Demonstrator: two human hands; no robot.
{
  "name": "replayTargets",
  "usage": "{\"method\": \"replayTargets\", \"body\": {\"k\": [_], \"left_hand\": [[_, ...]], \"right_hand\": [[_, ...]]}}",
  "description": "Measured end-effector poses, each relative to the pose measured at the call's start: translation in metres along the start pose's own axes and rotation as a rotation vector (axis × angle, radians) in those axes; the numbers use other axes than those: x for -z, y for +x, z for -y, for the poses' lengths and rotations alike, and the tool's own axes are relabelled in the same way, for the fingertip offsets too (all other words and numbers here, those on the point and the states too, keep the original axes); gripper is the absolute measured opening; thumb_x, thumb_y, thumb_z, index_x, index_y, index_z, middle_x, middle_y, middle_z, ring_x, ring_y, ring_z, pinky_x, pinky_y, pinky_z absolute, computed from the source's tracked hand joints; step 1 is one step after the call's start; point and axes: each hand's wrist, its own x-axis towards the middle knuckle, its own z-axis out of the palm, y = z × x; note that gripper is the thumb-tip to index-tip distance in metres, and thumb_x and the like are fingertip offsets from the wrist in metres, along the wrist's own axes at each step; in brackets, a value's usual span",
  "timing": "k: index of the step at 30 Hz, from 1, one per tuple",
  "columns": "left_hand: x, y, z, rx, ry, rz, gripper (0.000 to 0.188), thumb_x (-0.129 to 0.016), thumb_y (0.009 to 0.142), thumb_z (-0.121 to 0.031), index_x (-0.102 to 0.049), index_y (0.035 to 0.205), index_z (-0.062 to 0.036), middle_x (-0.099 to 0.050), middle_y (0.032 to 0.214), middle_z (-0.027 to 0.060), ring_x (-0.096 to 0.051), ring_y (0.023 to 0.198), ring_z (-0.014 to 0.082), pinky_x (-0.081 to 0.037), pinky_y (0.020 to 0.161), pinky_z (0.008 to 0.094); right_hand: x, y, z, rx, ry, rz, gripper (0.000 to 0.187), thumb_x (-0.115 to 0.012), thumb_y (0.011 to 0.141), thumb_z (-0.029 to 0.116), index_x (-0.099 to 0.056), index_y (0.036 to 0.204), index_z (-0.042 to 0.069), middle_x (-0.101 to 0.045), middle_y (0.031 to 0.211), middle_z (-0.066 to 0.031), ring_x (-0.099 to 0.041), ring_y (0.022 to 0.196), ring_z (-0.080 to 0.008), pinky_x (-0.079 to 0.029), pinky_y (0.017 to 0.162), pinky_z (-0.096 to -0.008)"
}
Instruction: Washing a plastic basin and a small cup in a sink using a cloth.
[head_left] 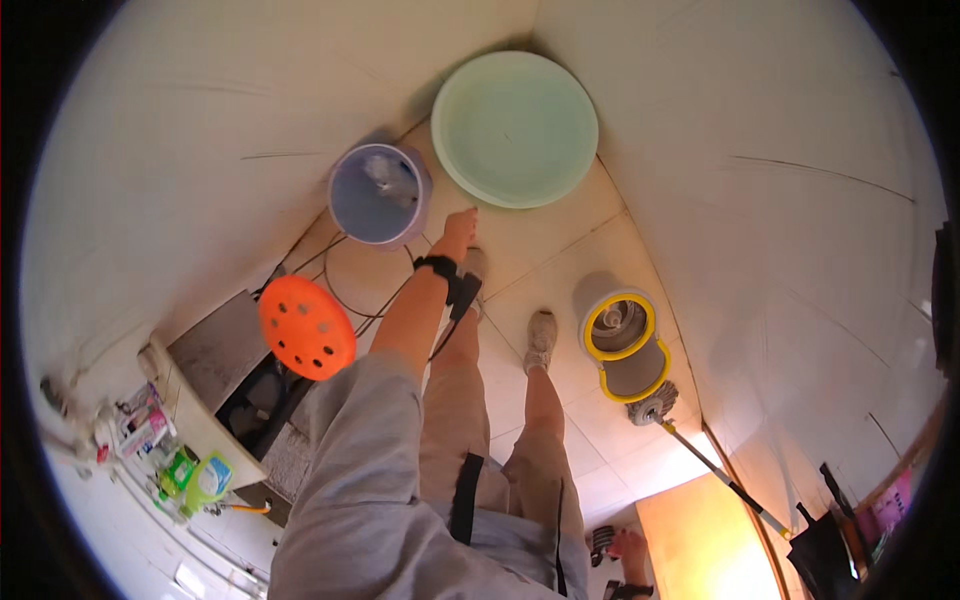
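Note:
My left hand (460,230) reaches forward over the tiled floor, a black strap round its wrist. Its fingers look curled together, and nothing shows in them. Just beyond it, a large pale green basin (515,130) stands in the corner. A lilac bucket (345,215) with crumpled clear plastic inside stands to the hand's left. My right hand (630,555) hangs low by my side at the bottom edge, also with a black strap. Its fingers are too blurred to read. A dark striped thing (601,544) lies beside it; I cannot tell whether they touch.
An orange stool (307,328) with a holed top stands left of my arm. At right are a grey spin-mop bucket (622,335) with yellow rims and a mop (655,403) leaning beside it. Bottles (190,478) crowd a ledge at far left. Walls meet behind the basin.

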Motion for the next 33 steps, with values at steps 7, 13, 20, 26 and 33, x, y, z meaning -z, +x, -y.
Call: {"method": "replayTargets", "body": {"k": [7,13,20,26,33], "left_hand": [[-0.057,0.054,-0.019,0.121,0.01,-0.129,0.055,-0.06,0.082,-0.026,-0.036,0.124,-0.0007,-0.05,0.105,0.0139,-0.049,0.092,0.0238,-0.042,0.093,0.0377],[-0.071,0.039,-0.032,-0.059,-0.24,-0.205,0.046,-0.062,0.075,-0.008,-0.043,0.114,0.006,-0.047,0.089,0.0127,-0.049,0.075,0.0243,-0.046,0.062,0.0352],[-0.022,-0.022,-0.053,-0.023,-0.564,0.107,0.022,-0.054,0.065,0.007,-0.048,0.086,0.0013,-0.05,0.083,0.0068,-0.05,0.076,0.0201,-0.044,0.063,0.0334],[0.032,-0.194,-0.047,-0.033,-0.579,0.185,0.025,-0.05,0.066,0.009,-0.05,0.09,0.0013,-0.053,0.087,0.0069,-0.053,0.085,0.0198,-0.047,0.077,0.0322],[0.086,-0.445,-0.023,-0.272,-0.551,0.03,0.048,-0.048,0.065,0.008,-0.042,0.112,0.0016,-0.051,0.099,0.0118,-0.053,0.092,0.0258,-0.046,0.081,0.0368]], "right_hand": [[-0.037,-0.075,-0.059,-0.412,0.164,-0.064,0.035,-0.049,0.088,0.032,-0.057,0.082,-0.002,-0.057,0.06,-0.0103,-0.057,0.05,-0.0191,-0.051,0.049,-0.0301],[-0.057,-0.088,-0.043,-0.464,0.285,-0.09,0.027,-0.049,0.088,0.03,-0.056,0.087,0.003,-0.054,0.066,-0.0051,-0.054,0.055,-0.015,-0.049,0.052,-0.0273],[-0.033,-0.063,-0.035,-0.356,0.259,-0.037,0.03,-0.048,0.089,0.029,-0.055,0.098,0.002,-0.058,0.076,-0.0075,-0.057,0.062,-0.0164,-0.049,0.057,-0.0272],[0.011,-0.01,-0.017,-0.178,0.105,0.096,0.026,-0.048,0.087,0.022,-0.057,0.08,-0.001,-0.06,0.064,-0.0122,-0.06,0.051,-0.0193,-0.051,0.044,-0.0299],[0.068,0.109,0.058,0.311,-0.101,0.151,0.029,-0.043,0.088,0.018,-0.055,0.069,0.0,-0.055,0.051,-0.0086,-0.055,0.044,-0.016,-0.045,0.042,-0.0265]]}}
